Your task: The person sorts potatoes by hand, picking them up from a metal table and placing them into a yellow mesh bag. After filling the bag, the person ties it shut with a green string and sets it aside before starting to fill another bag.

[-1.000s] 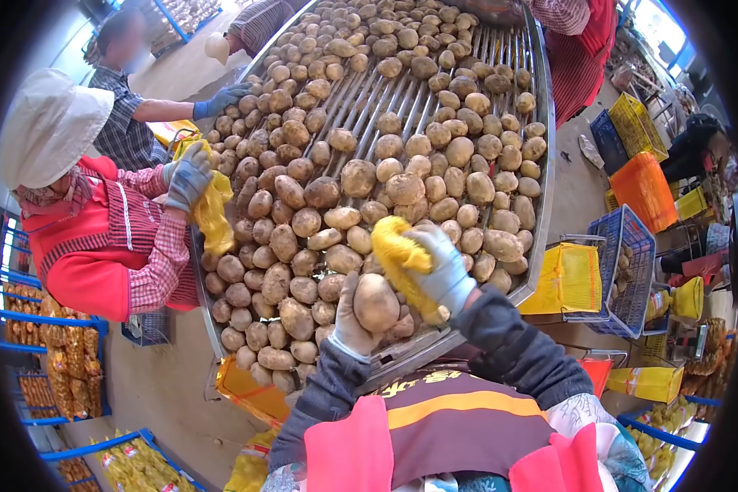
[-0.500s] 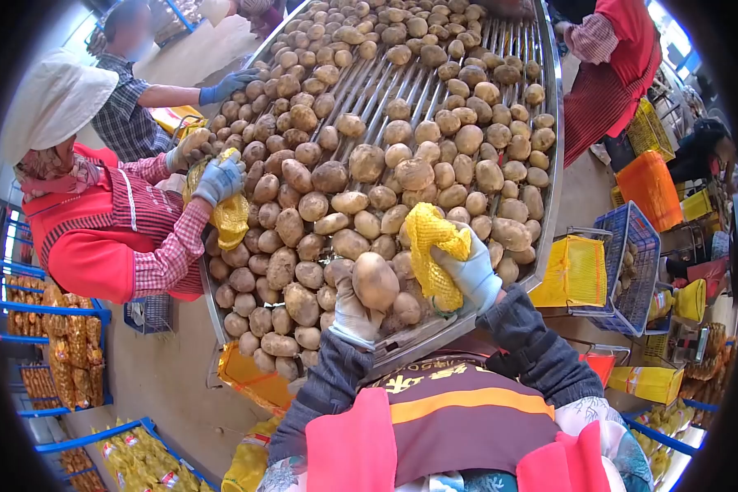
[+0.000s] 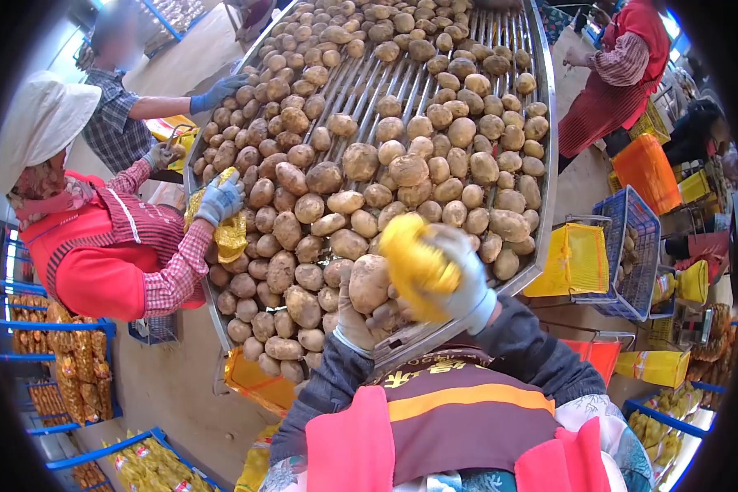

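At the near edge of the metal roller table (image 3: 551, 107), my gloved left hand (image 3: 353, 321) is closed around a large potato (image 3: 369, 282). Bunched in my gloved right hand (image 3: 470, 283) is a yellow mesh cloth (image 3: 418, 264), smeared by motion. The cloth is right beside the held potato and overlaps its right side in this view. Many loose potatoes (image 3: 302, 307) of differing sizes lie on the rollers around both hands, some with soil on them.
A co-worker (image 3: 98, 262) at the left edge holds another yellow cloth (image 3: 230, 236). Beyond, a second person (image 3: 111, 111) rests a blue-gloved hand on the potatoes. At right stand a yellow bin (image 3: 570, 261), a blue crate (image 3: 631, 246) and another person (image 3: 631, 70).
My right hand has swung left with the yellow cloth, up against the potato in my left hand. That potato has shifted slightly down and left. The person at right has moved away from the table.
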A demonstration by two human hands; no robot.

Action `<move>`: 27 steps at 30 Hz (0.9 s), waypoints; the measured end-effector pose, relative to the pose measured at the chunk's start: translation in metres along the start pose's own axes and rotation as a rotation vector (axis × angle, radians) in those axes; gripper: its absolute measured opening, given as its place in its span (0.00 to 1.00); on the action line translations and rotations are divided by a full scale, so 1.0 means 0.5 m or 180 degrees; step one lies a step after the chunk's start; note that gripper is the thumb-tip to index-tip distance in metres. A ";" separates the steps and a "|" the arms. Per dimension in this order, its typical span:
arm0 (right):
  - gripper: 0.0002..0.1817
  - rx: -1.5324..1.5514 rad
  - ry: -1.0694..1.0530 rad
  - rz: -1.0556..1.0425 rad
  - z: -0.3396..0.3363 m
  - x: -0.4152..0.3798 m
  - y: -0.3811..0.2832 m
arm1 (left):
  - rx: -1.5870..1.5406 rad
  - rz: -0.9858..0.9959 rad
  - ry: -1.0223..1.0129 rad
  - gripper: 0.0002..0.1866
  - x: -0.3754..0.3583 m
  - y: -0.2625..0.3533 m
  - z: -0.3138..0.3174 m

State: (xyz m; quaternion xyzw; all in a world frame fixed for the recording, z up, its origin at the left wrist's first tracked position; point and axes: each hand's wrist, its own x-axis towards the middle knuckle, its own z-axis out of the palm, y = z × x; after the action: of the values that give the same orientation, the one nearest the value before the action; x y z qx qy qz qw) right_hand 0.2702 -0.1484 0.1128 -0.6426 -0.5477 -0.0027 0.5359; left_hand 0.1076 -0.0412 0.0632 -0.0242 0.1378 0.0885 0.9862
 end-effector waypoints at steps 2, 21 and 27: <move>0.31 -0.0299 -0.0838 -0.0695 0.010 0.008 -0.012 | 0.0154 0.0246 0.0874 0.36 0.006 -0.023 0.032; 0.25 0.1514 0.0037 0.2020 -0.137 -0.096 0.077 | 0.2910 0.1498 0.0627 0.37 0.084 -0.104 0.056; 0.24 0.4591 0.0660 0.2960 -0.180 -0.164 0.116 | 0.6803 0.1664 -0.0630 0.31 0.158 -0.187 0.076</move>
State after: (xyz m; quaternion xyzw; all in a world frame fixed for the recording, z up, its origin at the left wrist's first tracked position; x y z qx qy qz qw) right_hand 0.3310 -0.2579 0.0628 -0.3009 -0.0455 0.5065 0.8068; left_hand 0.2094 -0.1169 0.0803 0.8776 0.0646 0.1311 0.4566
